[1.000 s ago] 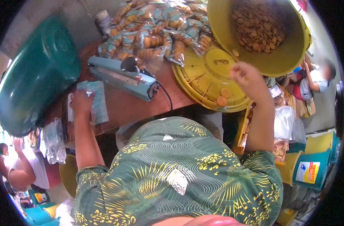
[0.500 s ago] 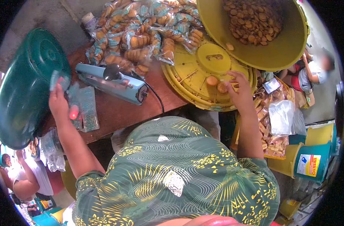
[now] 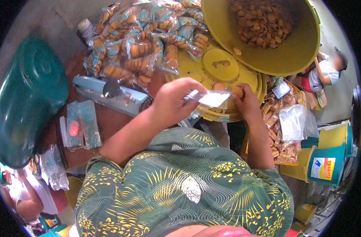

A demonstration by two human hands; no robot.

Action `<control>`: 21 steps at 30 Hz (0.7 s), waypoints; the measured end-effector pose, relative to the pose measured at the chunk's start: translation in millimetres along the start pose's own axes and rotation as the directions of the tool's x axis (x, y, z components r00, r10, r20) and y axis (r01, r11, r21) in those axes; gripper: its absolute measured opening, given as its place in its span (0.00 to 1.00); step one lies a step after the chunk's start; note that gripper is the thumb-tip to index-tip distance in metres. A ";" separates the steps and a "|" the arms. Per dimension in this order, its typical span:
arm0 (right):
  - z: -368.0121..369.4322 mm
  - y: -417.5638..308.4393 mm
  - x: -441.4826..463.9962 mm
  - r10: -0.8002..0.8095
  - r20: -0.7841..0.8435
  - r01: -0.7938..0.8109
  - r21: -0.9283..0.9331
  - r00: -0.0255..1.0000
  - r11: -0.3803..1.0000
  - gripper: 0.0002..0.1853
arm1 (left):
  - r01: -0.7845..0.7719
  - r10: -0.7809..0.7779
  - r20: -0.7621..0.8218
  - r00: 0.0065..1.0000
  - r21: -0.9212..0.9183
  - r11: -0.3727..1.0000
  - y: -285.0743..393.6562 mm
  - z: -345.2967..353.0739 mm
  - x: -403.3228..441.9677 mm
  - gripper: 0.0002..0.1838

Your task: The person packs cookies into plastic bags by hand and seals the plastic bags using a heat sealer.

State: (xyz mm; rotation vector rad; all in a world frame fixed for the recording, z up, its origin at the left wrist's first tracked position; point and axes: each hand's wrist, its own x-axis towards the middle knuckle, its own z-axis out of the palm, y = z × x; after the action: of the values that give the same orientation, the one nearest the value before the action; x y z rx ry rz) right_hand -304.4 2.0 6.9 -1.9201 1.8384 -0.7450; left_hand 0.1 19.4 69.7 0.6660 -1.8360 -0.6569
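Shiny plastic is held by the left hand, near but apart from the right hand, whose round cookie, pinched above the yellow lid, might crack if squeezed too hard.

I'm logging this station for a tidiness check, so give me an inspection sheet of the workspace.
Surface: brown table, largely covered.
Job's things: yellow bin with loose biscuits; single biscuit on yellow lid; filled packs heaped beyond sealer.
Clutter: pink object on flat wrappers.
Grips: left hand holds a clear wrapper; right hand holds another biscuit.
Cables: none clearly visible; left forearm hides one sealer end.
Surroundings: green tub at left; person at far right.
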 end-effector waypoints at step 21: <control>20.6 -46.5 27.3 -0.147 0.243 0.095 0.215 0.959 0.972 0.17 | 0.251 -0.234 0.131 0.963 -0.133 0.959 -67.2 15.3 -23.2 0.13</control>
State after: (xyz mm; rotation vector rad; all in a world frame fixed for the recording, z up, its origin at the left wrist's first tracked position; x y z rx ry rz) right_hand -254.9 -23.6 21.9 -1.9096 1.4439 -0.6559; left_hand 2.6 -9.0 2.8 0.7748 -1.8026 -1.0025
